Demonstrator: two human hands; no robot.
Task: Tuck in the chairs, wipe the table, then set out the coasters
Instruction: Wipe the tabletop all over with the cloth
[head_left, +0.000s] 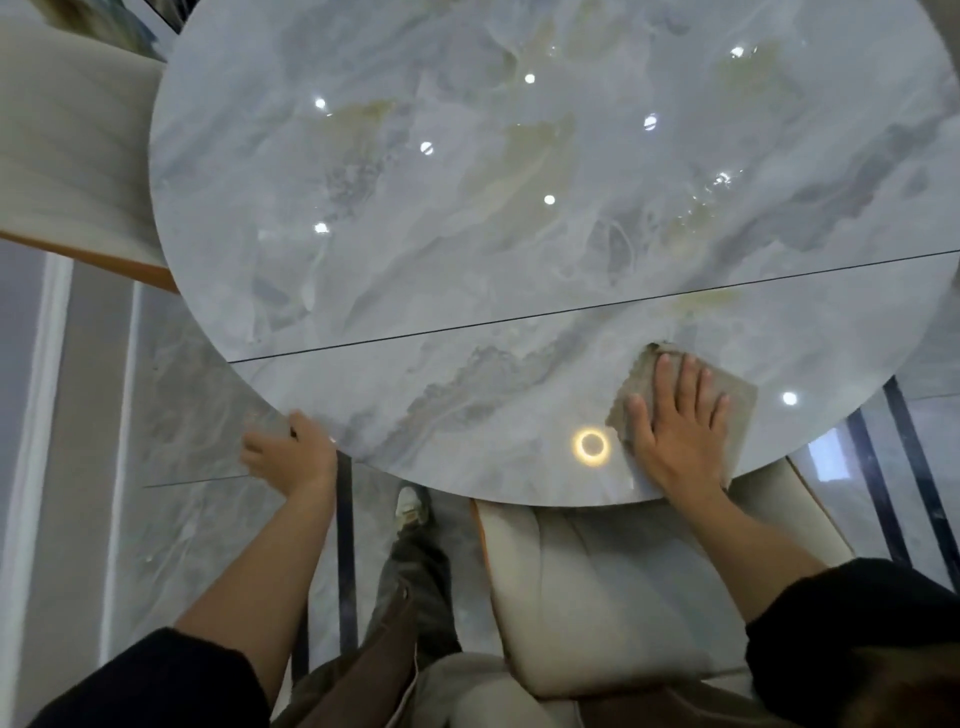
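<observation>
- Your right hand (675, 431) lies flat on the grey cloth (635, 375), with the fingers straight and spread. It presses the cloth onto the table (467, 208) and nothing is clenched.
- The cloth sits just inside the near rim. One corner shows beyond your fingertips and one edge shows past the little finger; the rest is hidden under the palm.
- Ahead of that hand and to its left, the glossy marble top runs wide. A thin dark seam (571, 312) crosses it just beyond your fingertips.
- The rim ends right below your wrist. A cream chair (597, 587) stands there with its front tucked under the top.
- Your left hand (293, 452) grips the rim well left of the cloth, thumb on top. Its fingers are blurred.
- Beyond the left hand, a second chair (67, 156) meets the far-left rim and is cut off by the frame.
- To the right of the cloth, the table's edge also runs out of view.
</observation>
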